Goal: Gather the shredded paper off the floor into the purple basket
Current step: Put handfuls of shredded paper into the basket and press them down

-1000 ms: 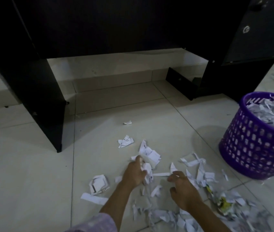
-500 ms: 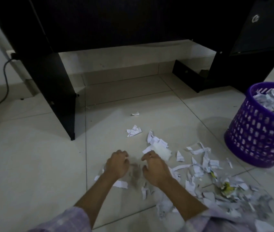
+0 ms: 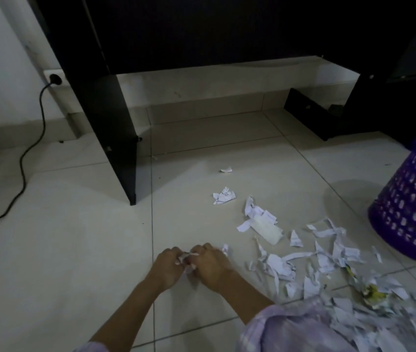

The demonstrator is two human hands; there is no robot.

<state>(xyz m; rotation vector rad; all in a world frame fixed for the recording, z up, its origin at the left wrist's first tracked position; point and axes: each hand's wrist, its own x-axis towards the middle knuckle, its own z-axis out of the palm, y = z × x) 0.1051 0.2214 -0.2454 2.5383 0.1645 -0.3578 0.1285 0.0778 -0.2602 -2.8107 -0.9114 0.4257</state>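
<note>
Since half a second ago the two hands have closed together: the left hand (image 3: 167, 266) and right hand (image 3: 210, 268) now touch, fingers curled, pinching a small wad of paper scraps (image 3: 185, 257) between them on the tiled floor (image 3: 75, 262), where before they lay a little apart. The view has swung left, so the purple basket (image 3: 410, 212) now sits cut off at the right edge, well to the right of the hands, with paper showing at its rim. Most shredded paper (image 3: 303, 257) still lies between the hands and the basket. White marks on the basket's inner rim and print on the scraps are too blurred to read.
</note>
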